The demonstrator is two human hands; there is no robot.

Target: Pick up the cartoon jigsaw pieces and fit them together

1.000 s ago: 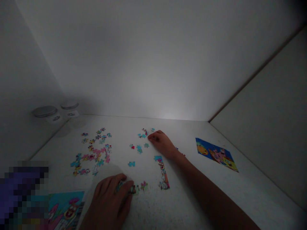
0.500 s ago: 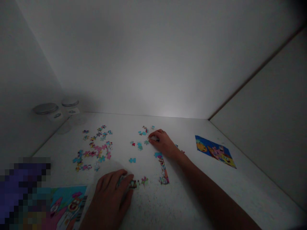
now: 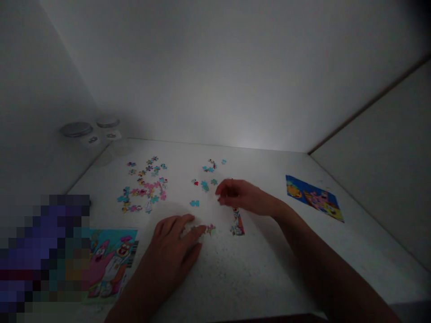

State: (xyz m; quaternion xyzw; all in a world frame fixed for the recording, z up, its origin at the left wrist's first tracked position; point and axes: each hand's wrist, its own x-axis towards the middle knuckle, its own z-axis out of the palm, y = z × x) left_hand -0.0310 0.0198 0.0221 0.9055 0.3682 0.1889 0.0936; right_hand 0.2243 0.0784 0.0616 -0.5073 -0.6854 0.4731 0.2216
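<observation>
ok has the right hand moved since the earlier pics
Yes. The right hand has drawn back toward the person, away from the loose teal puzzle pieces, and now lies over the upper end of the assembled puzzle strip.

Surface: a speckled white tabletop bore everything.
Left: a loose cluster of jigsaw pieces lay scattered.
Middle: blue puzzle pieces lay apart, beside a joined strip.
Edges: a cartoon picture sheet lay front left, a smaller picture sheet right.

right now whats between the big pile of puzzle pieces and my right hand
In the head view, loose jigsaw pieces lie between the pile and the right hand: a blue piece, another blue one, and a small red one.
</observation>
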